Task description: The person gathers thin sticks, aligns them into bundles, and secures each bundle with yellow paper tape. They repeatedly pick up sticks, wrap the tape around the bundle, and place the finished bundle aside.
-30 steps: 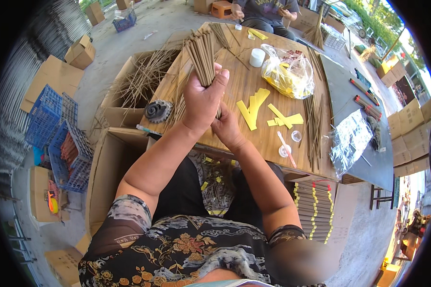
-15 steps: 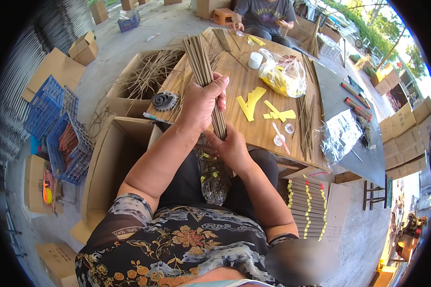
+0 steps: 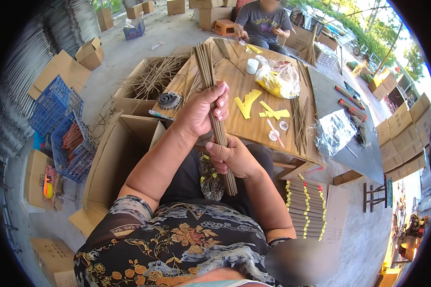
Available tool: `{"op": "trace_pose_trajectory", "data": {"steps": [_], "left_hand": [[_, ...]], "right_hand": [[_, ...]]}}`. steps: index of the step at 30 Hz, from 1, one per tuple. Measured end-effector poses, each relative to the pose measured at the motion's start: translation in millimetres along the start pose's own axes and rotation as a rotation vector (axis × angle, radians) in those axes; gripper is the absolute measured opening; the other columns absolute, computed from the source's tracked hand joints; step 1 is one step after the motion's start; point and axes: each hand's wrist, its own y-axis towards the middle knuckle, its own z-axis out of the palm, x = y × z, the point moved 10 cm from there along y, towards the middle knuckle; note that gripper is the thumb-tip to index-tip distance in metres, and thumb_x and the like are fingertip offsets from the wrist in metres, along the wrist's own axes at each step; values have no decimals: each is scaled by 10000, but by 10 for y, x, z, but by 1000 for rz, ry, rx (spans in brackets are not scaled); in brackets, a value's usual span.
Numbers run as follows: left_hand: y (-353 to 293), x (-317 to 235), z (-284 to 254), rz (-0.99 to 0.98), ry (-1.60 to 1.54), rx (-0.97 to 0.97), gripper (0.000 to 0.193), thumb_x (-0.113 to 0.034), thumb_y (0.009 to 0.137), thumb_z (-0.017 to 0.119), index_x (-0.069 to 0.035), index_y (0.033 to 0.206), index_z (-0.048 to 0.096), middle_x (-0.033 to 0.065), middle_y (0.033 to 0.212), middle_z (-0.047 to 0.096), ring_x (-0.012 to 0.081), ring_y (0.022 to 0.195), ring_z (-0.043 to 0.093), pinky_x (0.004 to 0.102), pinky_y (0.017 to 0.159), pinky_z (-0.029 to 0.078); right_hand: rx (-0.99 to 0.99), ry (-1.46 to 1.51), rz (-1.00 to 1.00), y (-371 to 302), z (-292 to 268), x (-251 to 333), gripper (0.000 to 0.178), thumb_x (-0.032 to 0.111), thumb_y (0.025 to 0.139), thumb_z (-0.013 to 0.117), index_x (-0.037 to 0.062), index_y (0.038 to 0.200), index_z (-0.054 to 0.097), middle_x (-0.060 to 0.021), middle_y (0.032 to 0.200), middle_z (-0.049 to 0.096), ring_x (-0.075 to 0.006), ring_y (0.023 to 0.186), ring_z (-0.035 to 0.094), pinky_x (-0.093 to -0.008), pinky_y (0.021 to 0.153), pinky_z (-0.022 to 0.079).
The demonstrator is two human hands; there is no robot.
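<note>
A bundle of thin brown sticks [image 3: 205, 67], which look like incense sticks, stands nearly upright over my lap, its top leaning a little left. My left hand [image 3: 205, 111] is closed round its middle. Lower down, my right hand [image 3: 231, 157] wraps the same bundle, and the bottom ends stick out below it. On the wooden table [image 3: 246, 136] beyond my hands lie yellow paper strips [image 3: 248, 103] and a white lidded pot [image 3: 253, 66]. Next to them are a clear bag [image 3: 278, 80] with yellow pieces inside and more loose sticks [image 3: 299, 119].
Left of the table, a carton [image 3: 141, 103] holds loose sticks, with an open cardboard box [image 3: 112, 158] nearer me. Banded stick bundles [image 3: 305, 208] lie on the floor at right. A grey board [image 3: 349, 115] adjoins the table. Across it sits another person [image 3: 263, 24].
The bundle has slid down through my hands, and its lower ends now show beneath my right hand. My right hand has turned round it. My view has shifted slightly.
</note>
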Motion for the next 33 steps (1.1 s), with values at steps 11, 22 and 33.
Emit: {"op": "trace_pose_trajectory", "data": {"steps": [11, 22, 33], "left_hand": [[-267, -536, 427, 476, 643, -214, 544, -253, 839, 579, -21, 1259, 323, 84, 939, 574, 146, 788, 577, 283, 725, 473], [-283, 329, 604, 45, 170, -9, 145, -190, 845, 585, -80, 833, 491, -7, 567, 432, 77, 447, 414, 205, 412, 356], [-185, 897, -23, -261, 72, -113, 167, -197, 818, 624, -121, 816, 475, -21, 573, 420, 80, 447, 385, 217, 397, 319]], "right_hand": [[-90, -193, -151, -447, -108, 85, 230, 218, 861, 566, 59, 785, 419, 10, 553, 423, -67, 400, 393, -205, 364, 321], [-55, -299, -298, -567, -117, 266, 221, 203, 833, 606, 33, 933, 508, -9, 770, 533, -74, 664, 512, -206, 591, 427], [-567, -1163, -782, -242, -238, 1678, 293, 132, 784, 611, 61, 1066, 584, -142, 969, 543, -233, 758, 563, -295, 670, 479]]}}
